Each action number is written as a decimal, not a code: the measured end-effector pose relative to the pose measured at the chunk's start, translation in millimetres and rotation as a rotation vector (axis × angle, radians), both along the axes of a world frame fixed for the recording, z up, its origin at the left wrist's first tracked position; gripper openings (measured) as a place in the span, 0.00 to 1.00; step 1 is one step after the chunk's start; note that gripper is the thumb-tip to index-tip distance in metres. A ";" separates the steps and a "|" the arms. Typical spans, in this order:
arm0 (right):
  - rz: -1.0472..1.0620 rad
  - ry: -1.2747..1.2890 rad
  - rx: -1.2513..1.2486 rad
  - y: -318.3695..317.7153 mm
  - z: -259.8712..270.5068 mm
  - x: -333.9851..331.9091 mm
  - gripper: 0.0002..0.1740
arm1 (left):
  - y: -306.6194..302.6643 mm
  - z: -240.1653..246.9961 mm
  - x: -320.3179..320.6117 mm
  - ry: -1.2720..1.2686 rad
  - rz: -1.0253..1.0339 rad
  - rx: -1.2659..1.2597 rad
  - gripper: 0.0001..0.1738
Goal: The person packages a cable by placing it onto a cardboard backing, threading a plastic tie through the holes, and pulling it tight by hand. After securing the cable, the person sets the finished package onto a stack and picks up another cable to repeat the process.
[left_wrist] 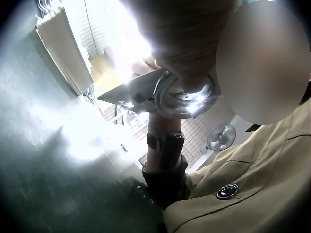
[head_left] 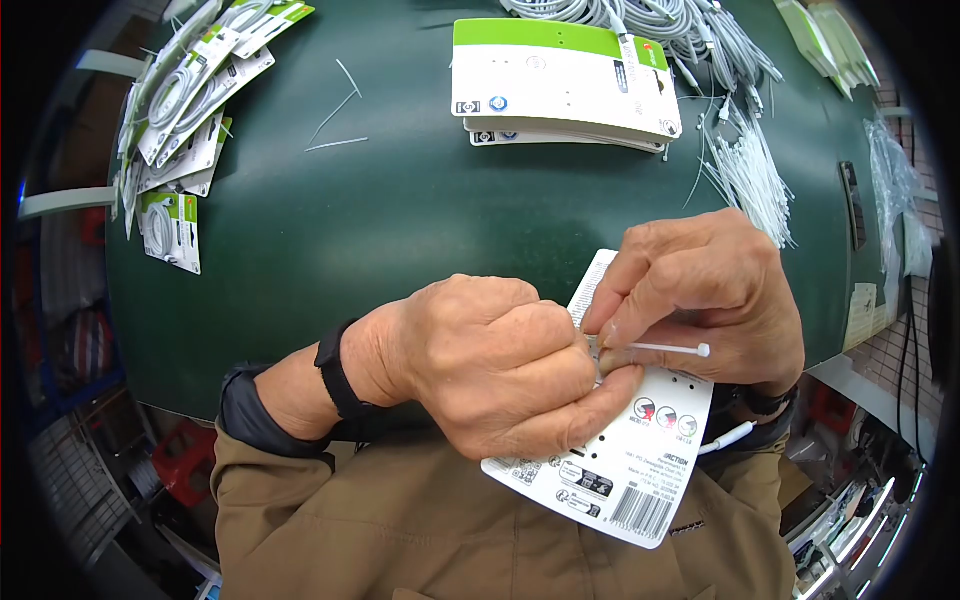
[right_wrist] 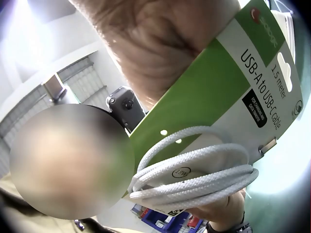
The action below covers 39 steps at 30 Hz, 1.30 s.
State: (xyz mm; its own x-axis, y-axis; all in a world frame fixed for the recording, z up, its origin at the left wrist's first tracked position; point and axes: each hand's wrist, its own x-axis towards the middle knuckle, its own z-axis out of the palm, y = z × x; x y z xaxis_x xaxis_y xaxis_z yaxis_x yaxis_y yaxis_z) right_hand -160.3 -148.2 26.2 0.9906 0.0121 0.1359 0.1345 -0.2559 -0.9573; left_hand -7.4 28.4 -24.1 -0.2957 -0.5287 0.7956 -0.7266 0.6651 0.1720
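Observation:
A printed card (head_left: pixel 640 470) is held face down near the person's chest, its barcode side up. The left hand (head_left: pixel 510 365) has its fingers curled over the card's left part, gripping it. The right hand (head_left: pixel 710 295) pinches a white cable tie (head_left: pixel 665 348) at the card's middle; the tie's head points right. In the right wrist view the card's green front (right_wrist: pixel 204 87) carries a coiled white braided cable (right_wrist: pixel 194 170). The coil (left_wrist: pixel 184 99) also shows below the left hand (left_wrist: pixel 184 39) in the left wrist view. A white cable plug (head_left: pixel 730 438) sticks out beyond the card's right edge.
On the green table (head_left: pixel 330 240), a stack of cards (head_left: pixel 560 80) lies at the back, with coiled cables (head_left: pixel 680 40) behind it. Loose cable ties (head_left: pixel 750 180) lie to the right. Packaged cables (head_left: pixel 180 110) are piled at the left, and cut tie pieces (head_left: pixel 337 144) lie nearby.

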 end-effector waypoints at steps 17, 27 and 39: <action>-0.355 0.012 0.415 -3.5 9.3 2.2 0.21 | -9.0 4.1 7.0 0.180 0.015 0.036 0.21; -0.597 -0.785 -0.601 4.4 4.5 13.8 0.19 | -36.5 27.6 20.8 1.541 0.165 0.365 0.09; -0.713 -0.730 -1.106 18.5 -19.9 30.3 0.21 | -61.5 17.7 3.7 1.623 0.094 0.295 0.08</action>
State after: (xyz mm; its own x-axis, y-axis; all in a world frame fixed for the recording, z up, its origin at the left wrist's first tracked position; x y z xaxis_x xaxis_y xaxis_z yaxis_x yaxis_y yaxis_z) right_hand -130.0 -129.7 6.3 0.5531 -0.0058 0.8331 0.0228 -0.9995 -0.0220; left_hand -3.6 -33.1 -6.4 0.7311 -0.6752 0.0984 0.2927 0.4406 0.8486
